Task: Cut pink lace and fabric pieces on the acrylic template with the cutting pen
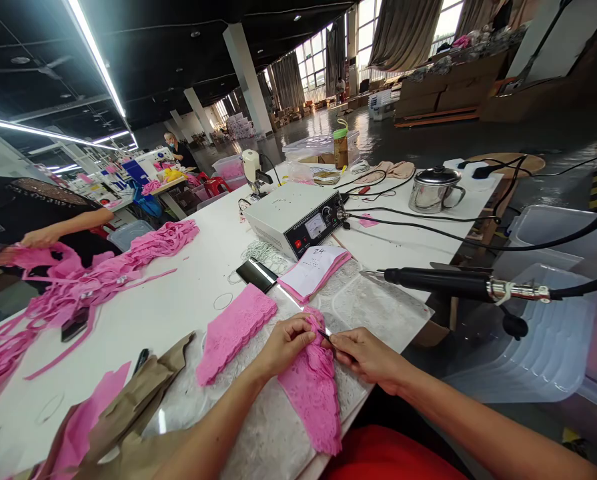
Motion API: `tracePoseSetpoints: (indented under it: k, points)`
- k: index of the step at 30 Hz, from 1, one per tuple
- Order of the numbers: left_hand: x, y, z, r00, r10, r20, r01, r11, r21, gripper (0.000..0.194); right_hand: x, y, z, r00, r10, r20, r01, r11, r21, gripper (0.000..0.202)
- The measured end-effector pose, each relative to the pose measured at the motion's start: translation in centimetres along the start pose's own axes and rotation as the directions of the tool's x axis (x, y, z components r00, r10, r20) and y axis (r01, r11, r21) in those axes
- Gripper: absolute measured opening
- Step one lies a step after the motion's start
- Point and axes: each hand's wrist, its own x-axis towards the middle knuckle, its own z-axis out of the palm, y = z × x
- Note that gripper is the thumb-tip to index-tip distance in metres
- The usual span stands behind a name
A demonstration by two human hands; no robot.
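Note:
In the head view, my left hand (289,343) pinches the gathered upper part of a pink lace piece (314,400), which hangs down toward the table's near edge. Close by on the right, my right hand (365,355) is closed on a small, slim dark tool (323,335). Its tip meets the lace at my left fingertips; the exact kind of tool is too small to make out. A second pink lace piece (235,330) lies flat to the left of my hands. Just beyond them rests a stack of pink-edged paper labelled 24 (312,272).
A grey control box (293,217) with cables stands behind the paper, beside a phone (257,274). A black handpiece (438,283) juts in from the right. Pink garments (128,267) are heaped at left, near a co-worker's hands (41,237). A steel mug (435,190) stands at the back right.

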Motion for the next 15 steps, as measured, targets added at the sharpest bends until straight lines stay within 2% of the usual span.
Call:
tracePoseSetpoints:
  k: [5,15]
  points:
    - [0.02,-0.08,0.18,0.998,0.058,-0.016,-0.057,0.998,0.027,0.033,0.01,-0.18,0.06,1.0,0.014,-0.024,-0.013,1.0,0.021,0.031]
    - [0.04,-0.1,0.26,0.996,0.084,-0.018,-0.084,0.996,0.014,0.026,0.3,-0.27,0.12,0.999,0.005,-0.048,-0.005,1.0,0.004,0.031]
